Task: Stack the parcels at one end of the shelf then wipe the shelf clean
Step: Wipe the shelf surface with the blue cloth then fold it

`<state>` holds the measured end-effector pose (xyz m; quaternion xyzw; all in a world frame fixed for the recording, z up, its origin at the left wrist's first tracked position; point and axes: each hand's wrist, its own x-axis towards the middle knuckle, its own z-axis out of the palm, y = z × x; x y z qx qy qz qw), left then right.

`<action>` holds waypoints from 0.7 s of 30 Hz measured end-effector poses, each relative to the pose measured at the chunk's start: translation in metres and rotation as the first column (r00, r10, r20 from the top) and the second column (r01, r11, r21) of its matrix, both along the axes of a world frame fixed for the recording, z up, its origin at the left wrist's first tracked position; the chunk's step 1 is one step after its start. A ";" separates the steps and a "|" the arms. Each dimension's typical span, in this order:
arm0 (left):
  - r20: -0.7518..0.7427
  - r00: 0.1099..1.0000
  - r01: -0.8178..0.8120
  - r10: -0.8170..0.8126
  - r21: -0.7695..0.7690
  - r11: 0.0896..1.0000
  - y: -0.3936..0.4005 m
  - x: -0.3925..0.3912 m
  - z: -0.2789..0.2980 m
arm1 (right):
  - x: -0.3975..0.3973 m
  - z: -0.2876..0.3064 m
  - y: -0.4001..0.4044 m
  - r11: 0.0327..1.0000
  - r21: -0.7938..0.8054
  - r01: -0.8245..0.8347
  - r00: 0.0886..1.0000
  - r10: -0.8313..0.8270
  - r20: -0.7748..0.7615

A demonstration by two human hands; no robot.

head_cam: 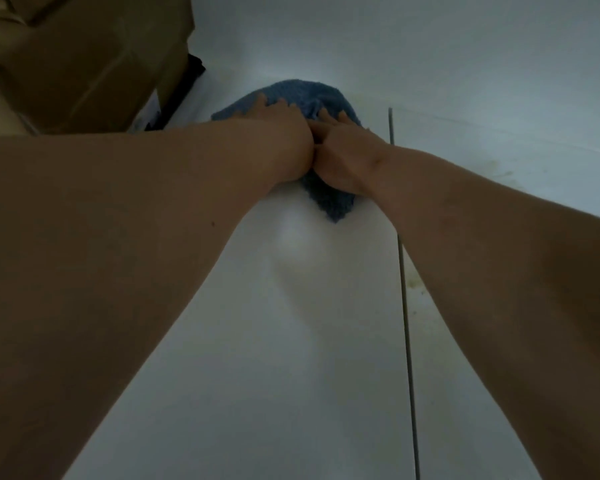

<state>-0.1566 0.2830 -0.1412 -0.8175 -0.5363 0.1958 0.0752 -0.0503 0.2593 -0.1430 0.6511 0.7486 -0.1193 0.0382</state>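
No text, label, brand, number or sign can be read anywhere in the view. The brown cardboard parcels (84, 60) at the upper left show only plain faces and tape lines, too dim and blurred to make out any print. A pale patch low on the parcels' near side may be a label, but nothing on it is legible. The blue cloth (312, 98) carries no visible tag or lettering, and the white shelf (291, 341) bears no markings that can be read.
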 end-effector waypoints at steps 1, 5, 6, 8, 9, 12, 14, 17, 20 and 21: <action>0.008 1.000 0.010 -0.010 -0.018 1.000 0.005 0.006 0.001 | 0.003 0.001 0.005 1.000 -0.001 0.003 1.000 -0.003 0.015; 0.036 0.999 0.040 -0.039 -0.018 0.999 0.018 0.028 0.005 | 0.017 0.005 0.020 0.999 0.009 0.039 0.998 -0.039 0.040; 0.038 0.998 0.047 -0.046 -0.013 0.999 0.021 0.031 0.005 | 0.021 0.005 0.023 0.999 0.010 0.054 0.998 -0.054 0.037; 0.021 0.997 0.078 -0.077 -0.015 0.997 0.027 0.037 0.004 | 0.030 0.005 0.025 0.995 0.009 0.096 0.995 -0.096 0.006; 0.015 0.995 0.102 -0.102 -0.017 0.995 0.030 0.040 0.004 | 0.033 0.006 0.026 0.992 0.008 0.126 0.992 -0.125 -0.034; 0.038 0.991 0.126 -0.125 -0.029 0.992 0.036 0.046 0.005 | 0.038 0.003 0.029 0.979 0.016 0.202 0.973 -0.199 -0.116; 0.049 0.987 0.156 -0.155 -0.017 0.988 0.037 0.045 0.004 | 0.038 0.000 0.032 0.977 0.028 0.211 0.973 -0.207 -0.100; 0.069 0.984 0.164 -0.163 -0.005 0.986 0.036 0.042 -0.002 | 0.036 -0.002 0.030 0.975 0.031 0.221 0.972 -0.217 -0.089; 0.114 0.979 0.172 -0.170 -0.009 0.985 0.024 0.040 -0.004 | 0.034 0.000 0.015 0.977 0.019 0.213 0.975 -0.211 -0.070; 0.136 0.976 0.172 -0.170 0.001 0.985 0.020 0.038 -0.006 | 0.032 0.001 0.009 0.980 0.016 0.199 0.978 -0.197 -0.060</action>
